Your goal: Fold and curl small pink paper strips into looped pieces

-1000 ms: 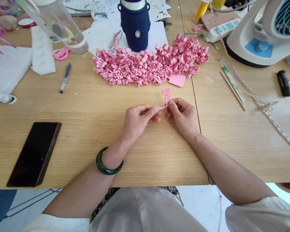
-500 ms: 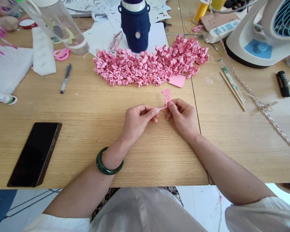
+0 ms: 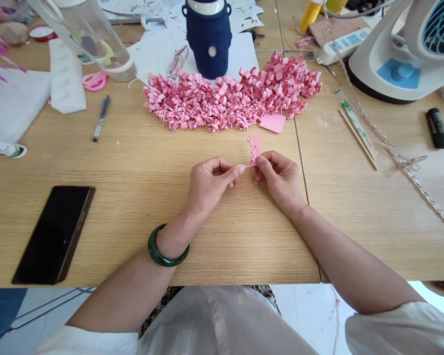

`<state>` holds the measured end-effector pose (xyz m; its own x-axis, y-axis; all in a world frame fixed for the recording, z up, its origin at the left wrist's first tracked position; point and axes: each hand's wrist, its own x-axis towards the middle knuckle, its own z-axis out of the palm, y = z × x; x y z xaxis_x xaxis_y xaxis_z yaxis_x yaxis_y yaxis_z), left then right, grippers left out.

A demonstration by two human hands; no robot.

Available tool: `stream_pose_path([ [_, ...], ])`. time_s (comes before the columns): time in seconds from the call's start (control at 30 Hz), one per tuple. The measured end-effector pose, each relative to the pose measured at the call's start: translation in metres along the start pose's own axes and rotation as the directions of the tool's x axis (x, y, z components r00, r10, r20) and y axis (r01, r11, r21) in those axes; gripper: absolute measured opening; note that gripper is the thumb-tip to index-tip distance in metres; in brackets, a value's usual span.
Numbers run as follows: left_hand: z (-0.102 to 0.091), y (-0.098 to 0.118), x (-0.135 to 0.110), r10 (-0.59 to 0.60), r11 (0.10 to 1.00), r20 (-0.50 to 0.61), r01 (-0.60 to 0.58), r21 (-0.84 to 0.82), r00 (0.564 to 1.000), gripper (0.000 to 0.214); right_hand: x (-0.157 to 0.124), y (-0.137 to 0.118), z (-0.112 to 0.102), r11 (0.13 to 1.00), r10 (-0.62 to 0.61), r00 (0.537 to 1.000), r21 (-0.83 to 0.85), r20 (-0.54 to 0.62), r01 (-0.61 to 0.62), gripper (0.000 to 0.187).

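Observation:
Between the two hands is a small pink paper piece (image 3: 256,142), one edge cut into strips with curled ends. My right hand (image 3: 280,178) pinches its lower part between thumb and fingertips. My left hand (image 3: 211,183), with a dark green bangle (image 3: 165,252) on the wrist, pinches the end of a thin pink strip that runs out from the paper's bottom. Beyond the hands lies a long heap of curled pink paper pieces (image 3: 222,101). A flat pink paper square (image 3: 273,123) touches the heap's near edge.
A phone (image 3: 54,234) lies at the left, a pen (image 3: 101,118) and pink scissors (image 3: 94,81) farther back. Behind the heap stands a dark blue bottle (image 3: 207,42). To the right are wooden sticks (image 3: 358,139), a braided cord (image 3: 410,172), a black marker (image 3: 436,128) and a fan (image 3: 395,64).
The hands keep their pinch on the pink paper and have barely moved. The view has shifted very slightly.

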<state>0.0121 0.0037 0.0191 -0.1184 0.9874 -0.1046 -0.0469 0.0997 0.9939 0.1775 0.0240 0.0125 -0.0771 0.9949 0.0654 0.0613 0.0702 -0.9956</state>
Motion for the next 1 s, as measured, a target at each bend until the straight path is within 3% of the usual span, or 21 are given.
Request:
stream_pose_path([
  [0.27, 0.0008, -0.0018, 0.0006, 0.008, 0.999, 0.017, -0.008, -0.043, 1.0, 0.021, -0.0012, -0.0024, 0.0003, 1.0, 0.005, 1.0, 0.003, -0.005, -0.005, 0.045],
  [0.5, -0.0027, -0.0039, 0.0004, 0.04, 0.999, 0.061, -0.042, 0.03, 0.997, 0.021, -0.0009, -0.0003, -0.0003, 1.0, -0.014, 0.998, 0.0, -0.063, 0.014, 0.046],
  [1.0, -0.0025, -0.0027, 0.0013, 0.034, 0.999, 0.067, -0.036, 0.037, 0.997, 0.019, 0.0002, -0.001, -0.0007, 0.999, -0.007, 0.999, -0.043, -0.033, 0.006, 0.044],
])
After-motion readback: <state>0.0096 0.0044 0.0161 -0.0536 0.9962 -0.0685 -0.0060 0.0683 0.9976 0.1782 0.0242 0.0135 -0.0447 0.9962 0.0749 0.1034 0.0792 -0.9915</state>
